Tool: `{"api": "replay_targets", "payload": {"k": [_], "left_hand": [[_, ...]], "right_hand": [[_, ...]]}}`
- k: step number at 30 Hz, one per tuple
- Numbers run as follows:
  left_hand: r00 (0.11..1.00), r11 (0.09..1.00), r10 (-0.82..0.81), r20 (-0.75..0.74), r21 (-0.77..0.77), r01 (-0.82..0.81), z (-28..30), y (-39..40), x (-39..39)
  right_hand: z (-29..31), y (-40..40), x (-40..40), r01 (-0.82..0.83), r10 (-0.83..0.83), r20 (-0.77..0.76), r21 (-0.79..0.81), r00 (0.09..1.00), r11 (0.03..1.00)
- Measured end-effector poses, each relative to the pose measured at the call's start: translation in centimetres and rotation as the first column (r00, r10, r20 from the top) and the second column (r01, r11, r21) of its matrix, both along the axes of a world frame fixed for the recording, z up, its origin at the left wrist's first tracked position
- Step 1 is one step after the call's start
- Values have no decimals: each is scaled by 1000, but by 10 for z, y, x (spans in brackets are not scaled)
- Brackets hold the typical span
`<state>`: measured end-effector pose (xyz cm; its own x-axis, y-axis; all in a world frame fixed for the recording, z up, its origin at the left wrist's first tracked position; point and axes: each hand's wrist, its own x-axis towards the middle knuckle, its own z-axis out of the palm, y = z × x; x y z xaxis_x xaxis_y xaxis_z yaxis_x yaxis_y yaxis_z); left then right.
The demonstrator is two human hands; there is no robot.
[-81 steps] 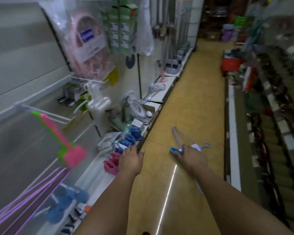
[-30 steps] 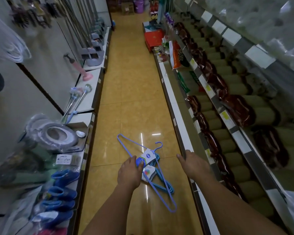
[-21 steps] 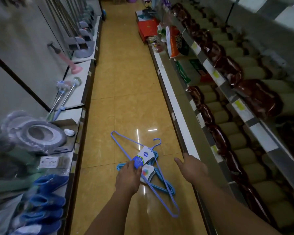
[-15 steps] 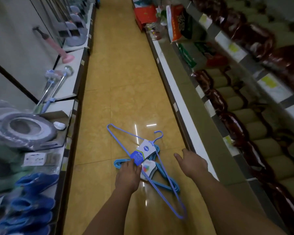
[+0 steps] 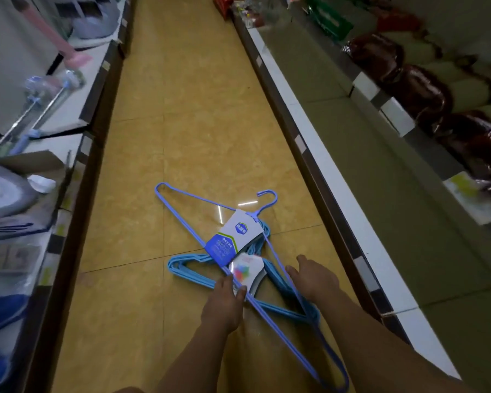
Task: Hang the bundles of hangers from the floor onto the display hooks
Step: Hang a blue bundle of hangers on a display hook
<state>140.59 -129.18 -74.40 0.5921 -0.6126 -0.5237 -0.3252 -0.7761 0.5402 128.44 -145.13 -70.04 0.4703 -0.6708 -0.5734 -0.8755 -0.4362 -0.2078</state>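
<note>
Fingers of your left hand [image 5: 223, 303] pinch the periwinkle wire hanger bundle [image 5: 240, 242]; right hand [image 5: 313, 279] spread, empty.
Risk: the aqua plastic hanger bundle [image 5: 193, 272] beneath may snag and drag as you lift.

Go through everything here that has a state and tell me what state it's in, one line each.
periwinkle hanger bundle: flat on the floor, on top
light blue hanger bundle: flat on the floor, underneath
left hand: gripping the periwinkle bundle's bar
right hand: open, fingers at the hanger wires

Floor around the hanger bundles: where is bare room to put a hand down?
Bare tile runs up the aisle beyond the hook, and left of the light-blue bundle toward the left shelf base. Crowded where both bundles cross under the left hand and right hand.
</note>
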Motion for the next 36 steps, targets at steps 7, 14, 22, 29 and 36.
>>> {"api": "replay_targets", "payload": {"k": [7,14,22,29,36], "left_hand": [[998,1000,-11,-69,-11,11,-55,-18,-8],[969,988,133,-210,-49,-146,-76,-33,-20],[974,989,141,-175,-13,-146,-67,-31,-16],[983,982,178,41,-69,-175,-52,-32,12],[968,961,158,196,-255,-105,4,-49,29]], "right_hand": [[-54,4,10,96,-100,29,113,995,989],[-82,9,14,207,-227,46,263,973,942],[-87,17,27,523,-635,225,402,739,752],[-72,26,42,613,-757,371,445,537,653],[-24,31,51,593,-614,364,182,700,784]]}}
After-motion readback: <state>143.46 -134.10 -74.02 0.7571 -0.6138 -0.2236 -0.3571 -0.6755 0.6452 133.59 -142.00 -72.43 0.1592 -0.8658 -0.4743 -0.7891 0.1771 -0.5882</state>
